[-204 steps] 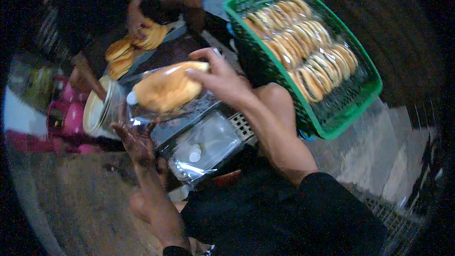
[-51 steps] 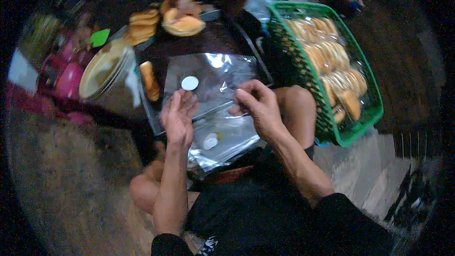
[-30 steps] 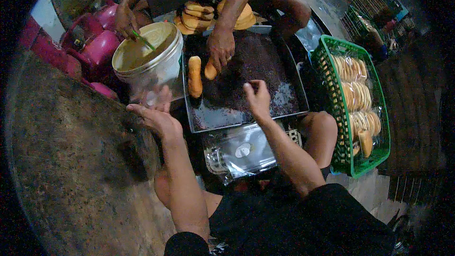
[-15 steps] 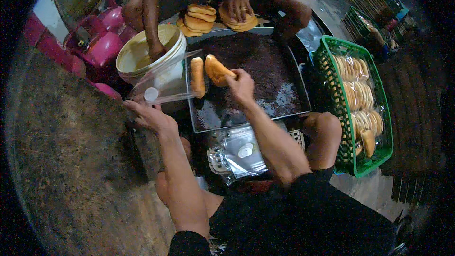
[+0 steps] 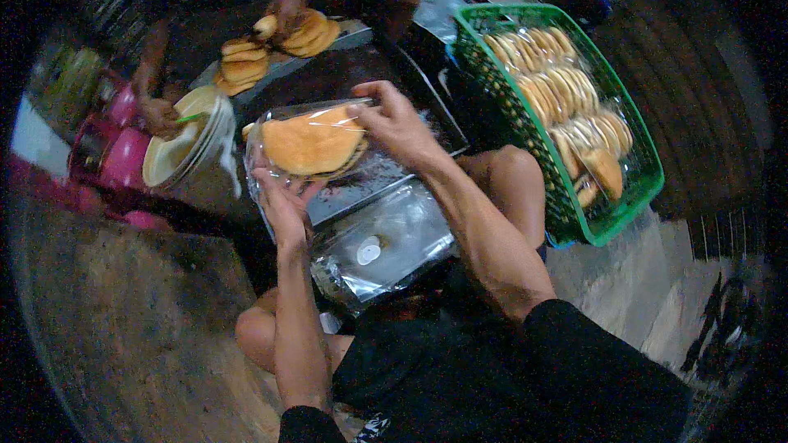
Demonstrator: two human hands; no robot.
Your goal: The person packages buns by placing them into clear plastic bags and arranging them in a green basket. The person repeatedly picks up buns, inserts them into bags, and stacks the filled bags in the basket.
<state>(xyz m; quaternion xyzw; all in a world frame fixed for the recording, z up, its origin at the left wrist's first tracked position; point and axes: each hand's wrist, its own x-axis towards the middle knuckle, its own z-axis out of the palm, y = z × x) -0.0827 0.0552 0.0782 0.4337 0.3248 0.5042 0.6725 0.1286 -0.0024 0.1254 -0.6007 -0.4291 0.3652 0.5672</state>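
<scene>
A clear plastic bag (image 5: 255,166) with a flat, half-round golden bread (image 5: 308,146) inside is held up over the dark tray. My left hand (image 5: 283,205) supports the bag's lower left side from beneath, thumb and fingers against the plastic. At the bag's upper right edge, my right hand (image 5: 396,121) pinches the film between thumb and fingers. More bread edges show under the front piece; how many lie inside is hidden. Just below my hands rests a stack of flat clear bags (image 5: 406,226) with a round white label.
A green basket (image 5: 603,230) of bagged breads (image 5: 562,86) stands to the right. Across the dark tray (image 5: 316,82), a co-worker's one hand (image 5: 287,12) touches piled breads (image 5: 316,33); the other (image 5: 160,119) is at a pale bucket (image 5: 226,139). Pink gas cylinders (image 5: 127,148) are left.
The bread my right hand held is now inside the bag, and that hand grips the bag's edge. My view has turned rightward. The co-worker's hand rose from inside the bucket to its rim.
</scene>
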